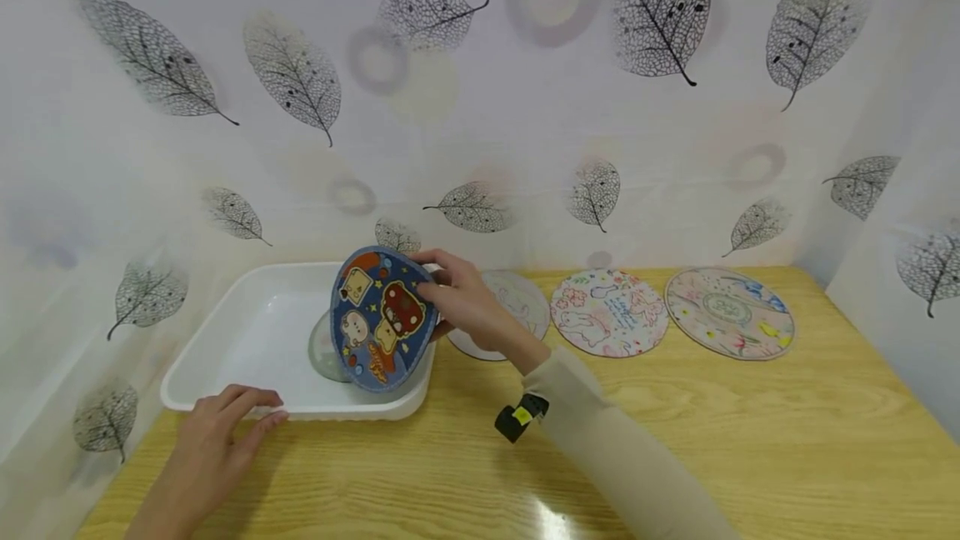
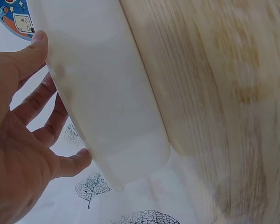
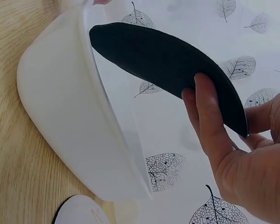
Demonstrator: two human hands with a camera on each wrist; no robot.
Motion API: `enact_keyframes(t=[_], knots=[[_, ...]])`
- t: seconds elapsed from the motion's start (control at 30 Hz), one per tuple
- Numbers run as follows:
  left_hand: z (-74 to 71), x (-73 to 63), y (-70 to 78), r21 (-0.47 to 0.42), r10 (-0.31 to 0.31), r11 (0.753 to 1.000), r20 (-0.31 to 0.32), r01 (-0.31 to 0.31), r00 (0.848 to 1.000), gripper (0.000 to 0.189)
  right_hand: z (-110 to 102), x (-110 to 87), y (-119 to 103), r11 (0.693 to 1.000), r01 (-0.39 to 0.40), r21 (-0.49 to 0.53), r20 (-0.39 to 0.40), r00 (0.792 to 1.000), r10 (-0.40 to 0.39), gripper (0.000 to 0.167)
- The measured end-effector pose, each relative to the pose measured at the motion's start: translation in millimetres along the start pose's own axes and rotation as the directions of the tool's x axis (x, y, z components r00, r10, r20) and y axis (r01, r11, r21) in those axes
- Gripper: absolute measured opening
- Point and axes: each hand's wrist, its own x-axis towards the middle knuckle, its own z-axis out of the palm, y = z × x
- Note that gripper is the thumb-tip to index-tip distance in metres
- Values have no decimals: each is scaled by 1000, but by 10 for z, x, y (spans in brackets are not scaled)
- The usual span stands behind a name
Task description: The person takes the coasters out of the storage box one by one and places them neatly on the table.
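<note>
My right hand (image 1: 461,294) grips the right edge of a round blue mouse pad (image 1: 384,319) with cartoon bears on it. The pad is tilted and bent above the right part of a white plastic basin (image 1: 247,340); its black underside (image 3: 154,56) shows in the right wrist view. Behind it, a pale green rounded thing (image 1: 324,348) in the basin is partly hidden, so its kind is unclear. At the basin's near rim is my left hand (image 1: 221,432), its thumb (image 2: 39,39) on the outer side and its fingers over the edge.
To the right of the basin lie three more round mouse pads: a pale one (image 1: 517,298) partly behind my right hand, a floral one with rabbits (image 1: 609,312), and a pink one (image 1: 729,312). They rest on a wooden table (image 1: 675,440) before a leaf-patterned curtain (image 1: 487,123).
</note>
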Motion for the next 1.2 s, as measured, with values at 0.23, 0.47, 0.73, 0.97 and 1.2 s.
enact_keyframes(t=[0.23,0.47,0.73,0.97,1.2], knots=[[-3,6,-2,2,-6,1000,12,6,1000,29,-64,-69,21,1000,16,4,-6,1000,-16,39],[-10,5,1,-2,1,1000,5,-1,1000,29,-97,-128,43,1000,28,7,-23,999,-28,39],[-22,12,10,4,-16,1000,12,16,1000,28,-136,-210,40,999,39,7,-36,999,-39,39],[-5,1,2,-20,17,1000,-3,-17,1000,29,-226,-275,61,999,39,25,-41,998,-37,40],[8,13,6,-17,27,999,-27,-27,999,29,-337,-362,61,999,40,36,-54,998,-38,41]])
